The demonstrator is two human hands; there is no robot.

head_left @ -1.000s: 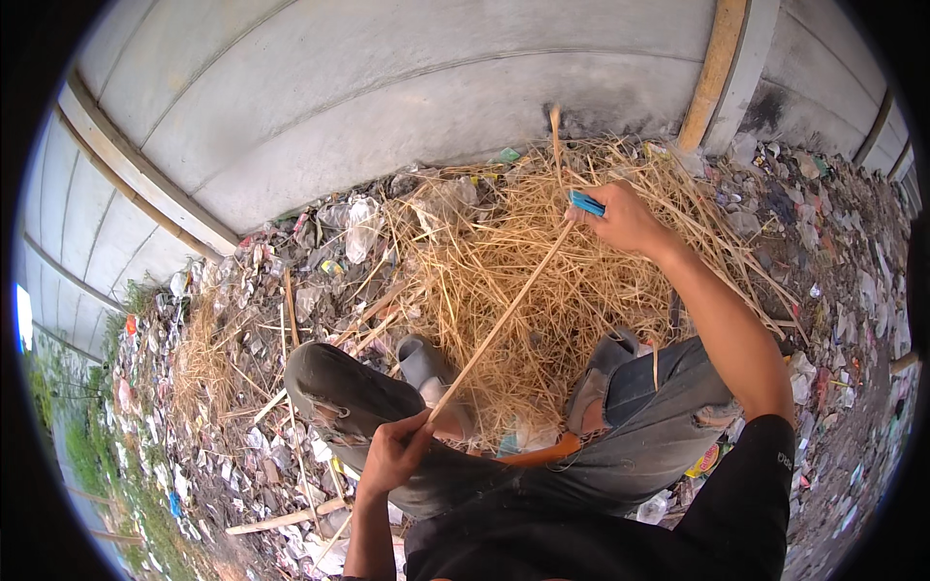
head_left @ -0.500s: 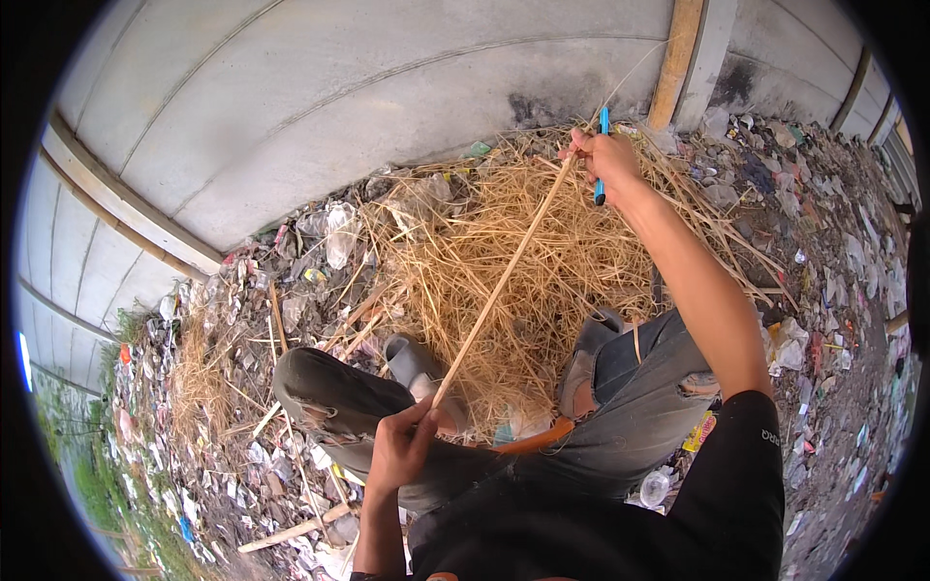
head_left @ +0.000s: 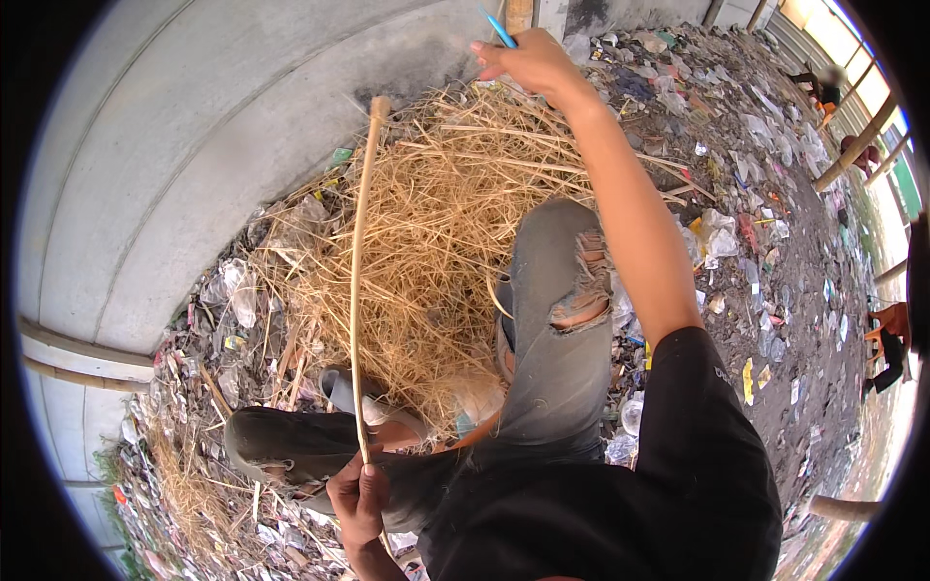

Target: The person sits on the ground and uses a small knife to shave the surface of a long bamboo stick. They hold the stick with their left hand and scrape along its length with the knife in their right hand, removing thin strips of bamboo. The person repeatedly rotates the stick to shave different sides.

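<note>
My left hand [head_left: 358,496] grips the lower part of a long pale bamboo strip [head_left: 358,261], which stands nearly upright over my lap. Its thicker far end [head_left: 380,107] is free, in front of the wall. Stretched out at the far side, my right hand [head_left: 531,64] holds a slim blue-handled knife [head_left: 502,31], with some fingers extended. The right hand is apart from the strip. A heap of straw-coloured shavings [head_left: 426,232] lies between and beyond my legs. The knife's blade cannot be made out clearly.
A grey panel wall [head_left: 242,126] curves along the left and far side. Litter and plastic scraps [head_left: 717,232] cover the dark ground. My bent right knee [head_left: 557,252] rises beside the heap. At the far right, a person [head_left: 828,87] sits near bamboo poles [head_left: 857,145].
My right hand has come off the strip's far end and swung up and away with the knife. The strip has turned more upright, still in my left hand. My right knee has risen.
</note>
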